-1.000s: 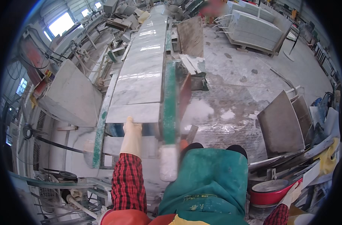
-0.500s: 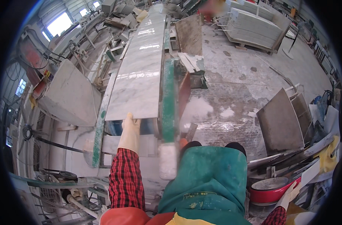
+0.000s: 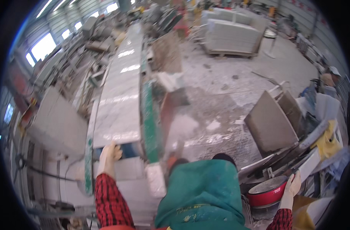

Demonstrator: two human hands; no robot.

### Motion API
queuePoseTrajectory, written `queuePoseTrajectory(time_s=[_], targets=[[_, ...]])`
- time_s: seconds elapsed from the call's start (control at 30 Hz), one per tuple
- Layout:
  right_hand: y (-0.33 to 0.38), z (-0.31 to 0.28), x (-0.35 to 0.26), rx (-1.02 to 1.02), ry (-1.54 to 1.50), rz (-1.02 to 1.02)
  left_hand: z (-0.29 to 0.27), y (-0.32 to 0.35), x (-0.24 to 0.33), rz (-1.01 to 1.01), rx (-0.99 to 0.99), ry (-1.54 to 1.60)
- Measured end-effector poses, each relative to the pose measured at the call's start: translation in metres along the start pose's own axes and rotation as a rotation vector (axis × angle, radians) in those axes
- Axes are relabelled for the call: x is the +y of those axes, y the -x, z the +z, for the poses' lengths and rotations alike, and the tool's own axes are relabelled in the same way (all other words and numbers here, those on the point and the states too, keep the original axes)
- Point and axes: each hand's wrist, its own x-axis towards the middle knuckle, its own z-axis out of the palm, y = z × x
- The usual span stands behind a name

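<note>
The whole frame is motion-blurred. The left hand (image 3: 109, 156), at lower left, lies against the near end of the long stone slab (image 3: 119, 100), its fingertips indistinct. The right hand (image 3: 292, 186), at lower right by the red basin (image 3: 267, 191), is small and smeared; its grip cannot be told. Both forearms run off the bottom edge.

I see my left hand (image 3: 109, 156) in a pale cream glove with a red-and-black checked sleeve (image 3: 109, 199), against a grey-white, faintly veined stone slab (image 3: 119, 103) edged by a green rail (image 3: 150, 122). My right hand (image 3: 292, 188), gloved the same pale cream, is beside a bright red basin (image 3: 267, 194) with grey contents. My apron (image 3: 201, 195) is teal-green with yellowish marks, and a yellow cloth (image 3: 328, 138) shows at far right.
</note>
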Motion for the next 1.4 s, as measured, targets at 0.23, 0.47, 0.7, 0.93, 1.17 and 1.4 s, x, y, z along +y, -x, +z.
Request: queuePoseTrajectory(time_s=[0.23, 0.47, 0.7, 0.93, 1.17, 1.4], targets=[[-0.044, -0.038, -0.038, 0.123, 0.118, 0.176, -0.011, -0.008, 0.010, 0.369, 0.024, -0.406], [-0.053, 0.007, 0.004, 0.007, 0.048, 0.342, 0.167, 0.069, 0.009, 1.213, -0.196, -0.838], [-0.075, -0.029, -0.013, 0.079, 0.027, 0.566, 0.222, 0.035, -0.012, 1.322, -0.141, -1.345], [-0.082, -0.010, 0.001, 0.141, 0.005, 0.463, 0.219, 0.060, 0.020, 1.250, -0.091, -1.747], [-0.074, 0.016, 0.015, 0.294, 0.061, 0.269, 0.234, 0.018, 0.002, 1.443, -0.136, -1.716], [-0.065, 0.014, 0.011, 0.253, 0.034, 0.302, 0.231, 0.000, -0.001, 1.519, -0.193, -1.640]])
